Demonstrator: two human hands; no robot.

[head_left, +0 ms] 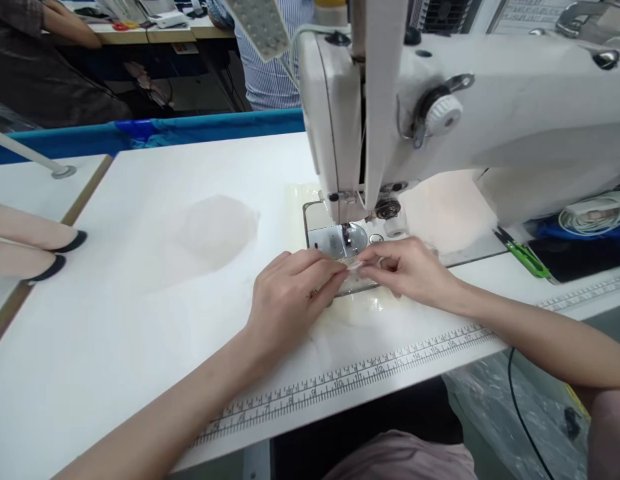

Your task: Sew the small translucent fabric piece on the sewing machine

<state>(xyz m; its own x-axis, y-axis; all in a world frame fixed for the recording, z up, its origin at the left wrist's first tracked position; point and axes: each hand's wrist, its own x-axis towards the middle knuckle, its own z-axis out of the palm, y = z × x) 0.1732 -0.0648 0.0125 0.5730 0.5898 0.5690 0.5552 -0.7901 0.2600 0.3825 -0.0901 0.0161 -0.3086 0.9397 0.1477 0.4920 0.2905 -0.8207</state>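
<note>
My left hand (300,290) and my right hand (407,270) meet just in front of the presser foot (347,237) of a white sewing machine (470,100). Thumbs and fingers of both are closed in a pinch on a small, thin whitish strip of material (355,265), one hand at each end. Its exact kind is too small to tell. Beneath the hands lies the shiny metal needle plate (323,240). The strip is in front of the needle, apart from the presser foot as far as I can see.
Sheer beige fabric (217,233) lies left on the white table. More pale fabric (450,207) sits under the machine arm, beside green-handled scissors (527,257), a dark flat object (580,260) and coiled cable (597,213). A ruler tape (340,385) lines the front edge. Other people stand beyond.
</note>
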